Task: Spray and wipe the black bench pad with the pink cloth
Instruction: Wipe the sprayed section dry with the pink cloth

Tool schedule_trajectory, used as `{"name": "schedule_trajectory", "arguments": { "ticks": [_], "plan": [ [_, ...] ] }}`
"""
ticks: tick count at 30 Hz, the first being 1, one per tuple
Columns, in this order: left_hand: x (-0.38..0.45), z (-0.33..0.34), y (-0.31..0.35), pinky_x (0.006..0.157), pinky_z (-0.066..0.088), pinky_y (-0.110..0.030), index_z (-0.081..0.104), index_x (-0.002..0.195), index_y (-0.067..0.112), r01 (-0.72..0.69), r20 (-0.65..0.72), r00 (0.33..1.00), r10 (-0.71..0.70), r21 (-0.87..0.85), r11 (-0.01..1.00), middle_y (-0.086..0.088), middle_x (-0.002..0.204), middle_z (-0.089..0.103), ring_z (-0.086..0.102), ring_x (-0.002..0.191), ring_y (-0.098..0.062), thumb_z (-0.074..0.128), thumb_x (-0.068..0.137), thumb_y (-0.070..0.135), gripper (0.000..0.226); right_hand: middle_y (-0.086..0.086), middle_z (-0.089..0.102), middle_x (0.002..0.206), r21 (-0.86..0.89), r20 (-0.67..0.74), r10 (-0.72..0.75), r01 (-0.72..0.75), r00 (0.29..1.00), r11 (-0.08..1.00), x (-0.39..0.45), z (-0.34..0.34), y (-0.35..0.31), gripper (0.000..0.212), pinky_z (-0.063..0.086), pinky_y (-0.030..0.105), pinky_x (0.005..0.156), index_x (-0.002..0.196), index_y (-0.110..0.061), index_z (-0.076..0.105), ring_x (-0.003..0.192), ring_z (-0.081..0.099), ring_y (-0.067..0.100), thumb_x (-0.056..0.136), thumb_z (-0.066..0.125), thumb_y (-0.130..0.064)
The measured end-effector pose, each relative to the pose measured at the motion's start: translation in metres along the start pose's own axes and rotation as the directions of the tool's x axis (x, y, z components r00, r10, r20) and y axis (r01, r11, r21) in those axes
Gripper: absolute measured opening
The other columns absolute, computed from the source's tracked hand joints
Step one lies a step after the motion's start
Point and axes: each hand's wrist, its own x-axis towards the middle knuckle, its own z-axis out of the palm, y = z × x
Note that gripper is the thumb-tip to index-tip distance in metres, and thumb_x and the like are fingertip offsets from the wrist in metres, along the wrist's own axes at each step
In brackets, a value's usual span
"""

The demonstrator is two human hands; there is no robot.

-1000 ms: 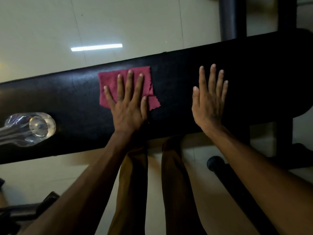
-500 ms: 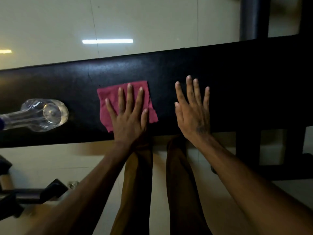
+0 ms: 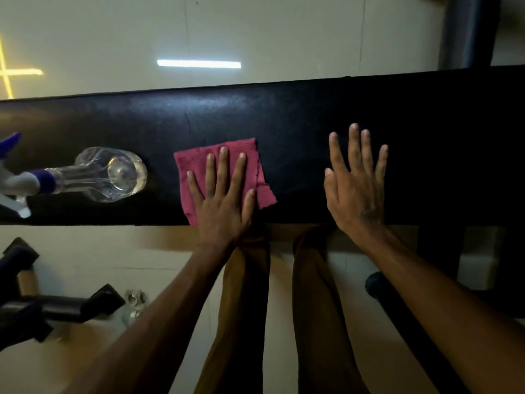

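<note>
1. Head view, looking down: the pad [image 3: 312, 109] runs as a long black band from side to side, pale tiled floor [image 3: 113, 38] beyond its far edge and below its near edge.
2. Cloth [image 3: 196, 166] — pink, roughly square, lying flat on the pad at its near edge, about midway along the visible length. One ragged corner sticks out toward the right hand.
3. Left hand [image 3: 224, 200] presses palm-down on the cloth; its fingers [image 3: 223, 163] are straight and spread, tips short of the cloth's far edge, the heel of the hand at the pad's near edge.
4. Right hand [image 3: 355, 189] lies open over the bare pad, apart from the cloth on its right; fingers straight and slightly fanned, holding nothing. Whether the palm fully touches the pad I cannot tell.
5. Bottle [image 3: 113, 174] — clear plastic, with a white and blue trigger head — lies on its side on the pad, left of the cloth and apart from it, base toward the cloth.
6. Below the pad's near edge the person's two legs in brown trousers [image 3: 247, 294] stand on the floor between the forearms.
7. Dark equipment [image 3: 56, 308] lies on the floor, low and to the left of the cloth; a dark upright post [image 3: 468, 29] rises beyond the pad's far edge, to the right.
</note>
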Motion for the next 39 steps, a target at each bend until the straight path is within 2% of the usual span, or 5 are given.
{"name": "schedule_trajectory", "arguments": {
  "ticks": [8, 20, 26, 32, 39],
  "plan": [
    [0.102, -0.039, -0.061, 0.12, 0.0, -0.064, 0.008, 0.161, 0.025, 0.284, -0.042, 0.957, -0.287, -0.063, 0.957, -0.009, 0.169, 0.002, 0.0, 0.155, -0.029, 0.021, 0.103, 0.053, 0.066, 0.013, 0.003, 0.167, 0.036, -0.047, 0.07, -0.068, 0.996, 0.997, 0.0, 0.004, -0.011, 0.06, 0.0, 0.058, 0.122, 0.16, -0.022, 0.008, 0.154, 0.001, 0.031, 0.104, 0.024, -0.038],
    [0.003, -0.003, -0.023, 0.121, 0.006, -0.064, 0.002, 0.159, 0.029, -0.064, 0.016, 0.998, 0.064, 0.007, 0.998, -0.009, 0.169, 0.005, 0.004, 0.156, -0.028, 0.025, 0.103, 0.053, 0.066, 0.014, 0.001, 0.167, 0.046, -0.067, 0.119, -0.116, 0.991, 0.992, 0.0, 0.005, -0.02, 0.062, 0.001, 0.06, 0.122, 0.16, -0.02, 0.007, 0.154, -0.001, 0.032, 0.104, 0.027, -0.038],
    [0.069, -0.019, -0.033, 0.12, 0.007, -0.064, 0.014, 0.16, 0.02, 0.43, -0.136, 0.891, -0.434, -0.058, 0.901, -0.013, 0.168, 0.01, 0.007, 0.155, -0.032, 0.022, 0.103, 0.047, 0.064, 0.015, 0.003, 0.167, 0.057, -0.09, 0.126, -0.121, 0.988, 0.991, 0.0, 0.009, -0.02, 0.061, 0.001, 0.06, 0.122, 0.16, -0.021, 0.007, 0.154, 0.0, 0.032, 0.105, 0.029, -0.036],
    [-0.014, 0.01, 0.013, 0.12, 0.003, -0.065, 0.006, 0.16, 0.023, -0.135, 0.003, 0.991, 0.135, 0.047, 0.99, -0.014, 0.167, 0.008, 0.004, 0.155, -0.033, 0.028, 0.104, 0.049, 0.066, 0.014, 0.004, 0.167, 0.069, -0.081, 0.094, -0.089, 0.992, 0.994, 0.0, 0.006, -0.014, 0.061, 0.001, 0.058, 0.122, 0.16, -0.022, 0.009, 0.154, 0.001, 0.031, 0.105, 0.029, -0.039],
    [0.034, -0.01, -0.032, 0.124, 0.003, -0.055, 0.012, 0.16, 0.026, -0.254, -0.004, 0.967, 0.256, 0.075, 0.964, -0.011, 0.168, 0.013, 0.009, 0.155, -0.028, 0.022, 0.106, 0.051, 0.061, 0.013, 0.003, 0.167, 0.08, -0.079, 0.102, -0.095, 0.992, 0.992, 0.0, 0.005, -0.016, 0.062, 0.0, 0.057, 0.122, 0.16, -0.023, 0.007, 0.154, 0.0, 0.031, 0.105, 0.03, -0.039]
  ]
}}
